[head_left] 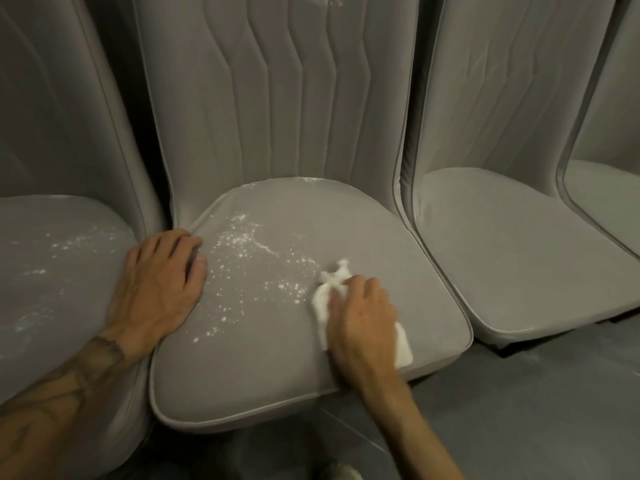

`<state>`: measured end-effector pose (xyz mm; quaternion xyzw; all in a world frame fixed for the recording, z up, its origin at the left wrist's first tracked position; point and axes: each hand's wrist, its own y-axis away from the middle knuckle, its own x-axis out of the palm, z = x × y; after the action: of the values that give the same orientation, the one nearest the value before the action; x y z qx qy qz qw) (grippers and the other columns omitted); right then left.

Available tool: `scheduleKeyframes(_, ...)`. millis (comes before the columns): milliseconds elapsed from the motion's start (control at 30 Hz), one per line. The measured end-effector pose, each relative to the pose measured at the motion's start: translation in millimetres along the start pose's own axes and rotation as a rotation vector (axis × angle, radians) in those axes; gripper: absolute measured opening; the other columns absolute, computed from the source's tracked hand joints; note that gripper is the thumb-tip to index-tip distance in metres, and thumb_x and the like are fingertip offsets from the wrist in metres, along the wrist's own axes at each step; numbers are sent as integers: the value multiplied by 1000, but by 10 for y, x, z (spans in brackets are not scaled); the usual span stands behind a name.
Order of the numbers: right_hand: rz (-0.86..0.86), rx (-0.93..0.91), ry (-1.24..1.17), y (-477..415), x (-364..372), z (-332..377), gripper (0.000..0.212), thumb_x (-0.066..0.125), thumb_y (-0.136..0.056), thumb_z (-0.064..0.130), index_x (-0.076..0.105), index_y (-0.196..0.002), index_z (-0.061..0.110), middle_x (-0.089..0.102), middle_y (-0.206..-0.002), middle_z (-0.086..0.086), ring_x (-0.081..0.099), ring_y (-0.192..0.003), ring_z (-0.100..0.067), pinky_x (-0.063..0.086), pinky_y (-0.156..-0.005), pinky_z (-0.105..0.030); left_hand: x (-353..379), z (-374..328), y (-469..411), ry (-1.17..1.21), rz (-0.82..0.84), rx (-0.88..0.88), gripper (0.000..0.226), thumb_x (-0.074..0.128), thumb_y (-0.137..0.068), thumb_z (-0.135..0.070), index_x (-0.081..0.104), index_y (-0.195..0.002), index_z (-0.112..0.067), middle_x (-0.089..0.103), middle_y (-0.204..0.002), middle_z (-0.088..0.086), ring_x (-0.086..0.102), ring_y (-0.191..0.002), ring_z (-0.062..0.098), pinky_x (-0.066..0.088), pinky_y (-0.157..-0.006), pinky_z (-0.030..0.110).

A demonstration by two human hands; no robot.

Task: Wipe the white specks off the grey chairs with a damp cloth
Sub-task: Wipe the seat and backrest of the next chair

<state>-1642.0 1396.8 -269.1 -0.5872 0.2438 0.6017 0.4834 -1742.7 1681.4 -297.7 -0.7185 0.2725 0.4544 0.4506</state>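
Right hand [360,317]: knuckles up, fingers curled down over a bunched white cloth [323,301] and clamped on it, pressing it onto the seat of the middle chair [242,386]. Cloth sticks out past the fingertips toward the backrest and again behind the heel of the hand, near the seat's front right edge.

Left hand [162,282]: holds nothing. Palm down, fingers loosely spread, resting on the left edge of the same seat, fingertips at the gap beside the left chair [52,306]. Forearm lies across that left seat. The two hands are well apart, one on each side of the cushion.

White specks [249,258]: scattered over the middle seat between the hands, thickest toward the back left, thinning toward the front. The cloth sits at the right end of this patch. A few more specks along the seat's rear edge. A second scatter of specks [69,244] lies on the left chair's seat.

Middle backrest [277,98]: grey, with wavy vertical stitched channels.

Right chair [519,258]: grey seat, looks plain. A sliver of a fourth chair [609,202] at the far right.

Floor [519,410]: dark grey, below the seat fronts.
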Motion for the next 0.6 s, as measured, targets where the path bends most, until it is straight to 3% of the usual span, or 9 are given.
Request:
scheduleKeyframes(133,29,-278,-78,-18,43,73,18,41,-102,35,51,-103,20,50,-98,-2,45,-80,-21,26,-68,-31,3,16,-3,-8,-4,10,37,37,-102,-39,57,-128,-21,56,-133,3,52,-120,30,40,-99,50)
scheduleKeyframes(200,80,-206,-13,-236,-1,-151,21,39,-103,35,50,-109,19,51,-107,-4,49,-89,-25,29,-72,-35,2,17,0,-6,-5,15,36,37,-102,-39,56,-128,-21,56,-133,2,52,-119,29,39,-99,49)
scheduleKeyframes(300,49,53,-47,-366,-9,-242,22,35,-105,36,47,-107,17,51,-110,-7,49,-94,-28,31,-76,-39,-17,-10,-7,-3,-7,12,36,38,-102,-38,57,-126,-20,57,-132,3,52,-118,29,40,-99,49)
scheduleKeyframes(400,75,-135,-34,-78,72,191,27,26,-103,34,47,-107,18,49,-105,-5,45,-87,-24,35,-73,-36,-34,-14,-5,-8,-8,12,35,38,-103,-38,58,-125,-20,57,-131,2,52,-117,28,39,-98,48)
scheduleKeyframes(500,79,-325,-151,56,51,218,25,33,-103,36,51,-100,19,49,-97,-3,45,-79,-21,39,-67,-37,-28,-3,8,-5,8,15,37,36,-103,-39,57,-127,-20,56,-132,2,51,-117,28,40,-99,48)
scheduleKeyframes(600,150,-278,-28,-292,48,-85,26,35,-103,35,49,-116,17,49,-113,-6,48,-94,-27,37,-78,-38,-31,0,7,-3,4,14,37,36,-103,-39,58,-127,-20,56,-132,2,51,-117,27,40,-99,48)
